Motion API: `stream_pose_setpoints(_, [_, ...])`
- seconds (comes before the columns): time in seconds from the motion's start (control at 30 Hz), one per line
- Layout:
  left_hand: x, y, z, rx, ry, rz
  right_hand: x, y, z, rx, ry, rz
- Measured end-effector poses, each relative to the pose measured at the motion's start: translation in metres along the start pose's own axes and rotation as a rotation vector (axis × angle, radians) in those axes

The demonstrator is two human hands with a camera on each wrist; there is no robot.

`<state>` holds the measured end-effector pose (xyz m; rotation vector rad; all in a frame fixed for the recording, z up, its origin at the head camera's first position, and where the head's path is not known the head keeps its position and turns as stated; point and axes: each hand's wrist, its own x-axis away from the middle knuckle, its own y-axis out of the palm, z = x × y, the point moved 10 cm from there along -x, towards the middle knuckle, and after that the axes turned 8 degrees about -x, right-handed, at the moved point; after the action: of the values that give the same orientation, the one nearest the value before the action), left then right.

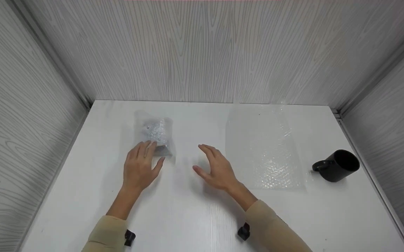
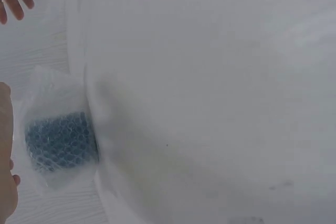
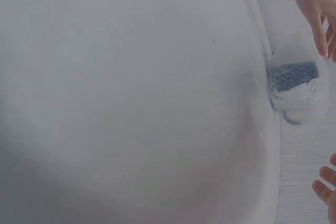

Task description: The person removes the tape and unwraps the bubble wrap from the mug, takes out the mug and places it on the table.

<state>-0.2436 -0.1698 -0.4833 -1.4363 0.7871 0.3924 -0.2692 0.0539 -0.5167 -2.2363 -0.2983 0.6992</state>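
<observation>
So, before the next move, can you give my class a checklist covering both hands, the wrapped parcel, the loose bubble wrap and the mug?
1. Left hand free: ok; it grips nothing, its fingers at the near edge of the parcel.
2. Right hand free: ok; it holds nothing, between the parcel and the bubble wrap.
3. Parcel sealed: cannot tell; a dark item shows through, but no closure is clear.
4. Bubble wrap spread out: ok; it lies on the table.
5. Black mug wrapped: not ok; it sits bare to the right of the bubble wrap.
</observation>
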Motion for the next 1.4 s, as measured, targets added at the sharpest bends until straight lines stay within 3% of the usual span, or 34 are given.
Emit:
stream_pose_setpoints(0.37, [-0.009, 0.009, -0.026, -0.008, -0.002, -0.035, -0.023, 0.036, -0.015, -0.117, 0.059, -0.017])
stream_pose_setpoints(0.57, [-0.015, 0.015, -0.032, -0.014, 0.025, -0.058, -0.032, 0.05, -0.015, -0.11, 0.09, -0.036])
stream_pose_setpoints(0.73, [-0.024, 0.023, -0.036, -0.014, 0.074, -0.132, -0.038, 0.063, -0.018, -0.078, 0.09, -0.066])
stream_pose_setpoints(1.0, [-0.032, 0.034, -0.047, 0.008, 0.088, -0.234, -0.047, 0.078, -0.021, -0.1, 0.11, -0.069])
stream_pose_setpoints(1.4, [-0.034, 0.033, -0.05, 0.036, 0.117, -0.215, -0.063, 0.085, -0.025, -0.11, 0.153, -0.126])
